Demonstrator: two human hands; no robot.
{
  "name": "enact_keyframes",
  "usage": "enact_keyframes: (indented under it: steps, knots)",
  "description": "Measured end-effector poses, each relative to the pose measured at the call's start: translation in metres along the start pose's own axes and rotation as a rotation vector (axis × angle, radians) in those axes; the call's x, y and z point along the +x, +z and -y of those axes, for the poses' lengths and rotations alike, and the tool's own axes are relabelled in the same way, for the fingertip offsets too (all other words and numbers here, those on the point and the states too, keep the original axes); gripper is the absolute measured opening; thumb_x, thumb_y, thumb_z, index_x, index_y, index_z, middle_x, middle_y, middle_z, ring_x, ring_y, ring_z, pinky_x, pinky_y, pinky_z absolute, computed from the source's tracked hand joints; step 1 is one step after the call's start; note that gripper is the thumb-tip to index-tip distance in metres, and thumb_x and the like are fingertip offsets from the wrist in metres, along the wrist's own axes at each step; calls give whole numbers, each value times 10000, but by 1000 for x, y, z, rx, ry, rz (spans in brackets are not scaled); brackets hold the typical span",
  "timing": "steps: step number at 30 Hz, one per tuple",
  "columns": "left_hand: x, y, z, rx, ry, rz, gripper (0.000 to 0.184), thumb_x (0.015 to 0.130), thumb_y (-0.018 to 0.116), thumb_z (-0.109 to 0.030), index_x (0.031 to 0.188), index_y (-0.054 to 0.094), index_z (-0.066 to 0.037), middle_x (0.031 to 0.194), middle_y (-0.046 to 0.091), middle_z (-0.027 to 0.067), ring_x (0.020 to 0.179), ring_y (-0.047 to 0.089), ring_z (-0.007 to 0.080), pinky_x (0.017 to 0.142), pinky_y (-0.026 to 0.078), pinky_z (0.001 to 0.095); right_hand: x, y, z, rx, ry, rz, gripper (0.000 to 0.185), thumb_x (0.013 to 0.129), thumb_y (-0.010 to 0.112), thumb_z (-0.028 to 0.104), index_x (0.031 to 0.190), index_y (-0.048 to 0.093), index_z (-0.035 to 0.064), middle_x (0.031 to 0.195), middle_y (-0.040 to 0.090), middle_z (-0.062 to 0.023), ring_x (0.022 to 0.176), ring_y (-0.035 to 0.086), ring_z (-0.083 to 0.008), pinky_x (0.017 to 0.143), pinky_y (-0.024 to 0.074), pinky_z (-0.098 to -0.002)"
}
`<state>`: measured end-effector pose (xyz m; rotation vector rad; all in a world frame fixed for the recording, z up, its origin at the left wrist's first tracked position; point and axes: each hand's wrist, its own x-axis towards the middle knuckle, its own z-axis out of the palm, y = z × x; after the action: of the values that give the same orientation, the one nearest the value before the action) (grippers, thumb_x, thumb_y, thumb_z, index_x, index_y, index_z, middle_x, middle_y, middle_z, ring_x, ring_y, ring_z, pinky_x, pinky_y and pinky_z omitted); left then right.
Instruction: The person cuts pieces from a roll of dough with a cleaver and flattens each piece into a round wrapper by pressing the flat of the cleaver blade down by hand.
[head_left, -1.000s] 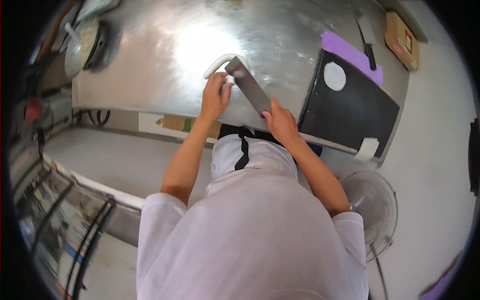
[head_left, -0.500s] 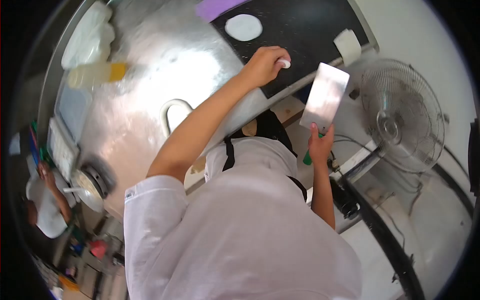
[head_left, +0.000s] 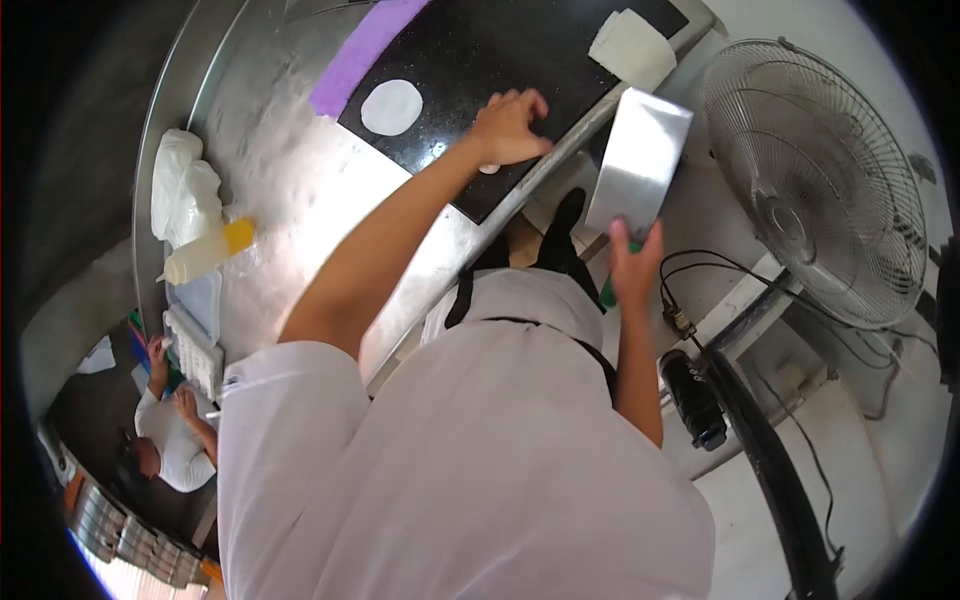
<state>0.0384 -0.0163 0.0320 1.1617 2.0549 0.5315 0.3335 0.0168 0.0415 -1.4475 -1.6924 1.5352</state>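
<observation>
Over the black board (head_left: 440,60), my left hand (head_left: 510,128) is palm down with its fingers apart. A small white lump that looks like dough (head_left: 490,168) shows at the heel of that hand, partly hidden under it. A flat white round that looks like rolled-out dough (head_left: 392,108) lies on the board to the left. Beyond the table edge, my right hand (head_left: 637,265) is closed round the green handle of a cleaver (head_left: 642,160), its broad shiny blade pointing up and away from me.
A folded white cloth (head_left: 635,50) sits at the board's right edge, a purple cloth (head_left: 370,55) along its left. A squeeze bottle (head_left: 205,255) and white plastic bag (head_left: 185,190) lie on the metal table (head_left: 290,160). A fan (head_left: 815,185) stands right; another person (head_left: 180,440) is far left.
My left hand has opened from its pinch on the small white lump, which now sits under its heel. The cleaver stays in my right hand. The whole view has shifted.
</observation>
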Motion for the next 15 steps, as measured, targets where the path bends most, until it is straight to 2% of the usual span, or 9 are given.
enact_keyframes:
  steps: [1,2,4,5,7,8,11,13,15]
  knots:
    - [-1,15,-4,70,-14,-207,730,739,795,-442,1353,564,-122,1375,534,175,1411,405,365,1163,294,545,18,2,16,152,52,12,312,997,702,284,1110,573,23,748,576,-60,473,492,-108,444,413,-301]
    - [-4,29,5,69,-31,-212,730,739,795,-442,1353,564,-122,1375,534,175,1411,405,365,1163,294,545,37,1,21,151,55,28,312,997,702,284,1110,573,23,748,576,-60,473,492,-108,444,413,-301]
    - [-3,49,18,390,131,-462,965,738,775,-620,1505,449,-133,1611,315,193,1531,223,386,1227,116,615,86,-4,28,438,39,114,309,1013,679,299,1090,581,17,749,571,-53,478,486,-111,443,409,-301]
    - [1,50,22,416,120,-347,1127,717,706,-772,1566,370,-111,1685,184,195,1568,129,403,1235,38,640,114,-2,30,424,44,133,309,1013,679,299,1090,581,17,749,571,-53,478,486,-111,443,409,-301]
    - [-3,44,17,382,126,-304,1133,703,712,-774,1556,381,-105,1681,194,196,1566,142,401,1234,52,641,151,6,29,353,-113,56,344,1005,688,342,1076,593,20,713,554,-35,480,486,-107,430,402,-291]
    - [-4,38,15,362,158,-276,1139,688,719,-776,1545,392,-99,1676,203,198,1563,156,400,1233,66,642,165,8,26,348,-99,67,344,1005,688,342,1076,593,20,713,554,-35,480,486,-107,430,402,-291]
    - [-2,32,17,294,192,-259,1078,662,746,-748,1473,467,-95,1649,265,200,1542,227,383,1226,114,630,223,22,15,-98,284,92,395,981,711,409,1017,622,26,621,512,-21,483,491,-108,426,410,-289]
    - [-2,30,19,237,262,-274,971,661,734,-730,1364,561,-82,1606,361,197,1508,309,370,1208,174,609,240,24,28,-146,296,87,400,983,706,411,1019,621,22,623,519,-25,479,493,-111,421,411,-294]
    - [0,30,22,220,269,-270,961,656,727,-740,1340,581,-81,1603,375,190,1503,319,367,1202,187,606,252,24,43,-254,279,21,408,995,687,416,1016,617,14,638,543,-41,459,498,-129,403,412,-307]
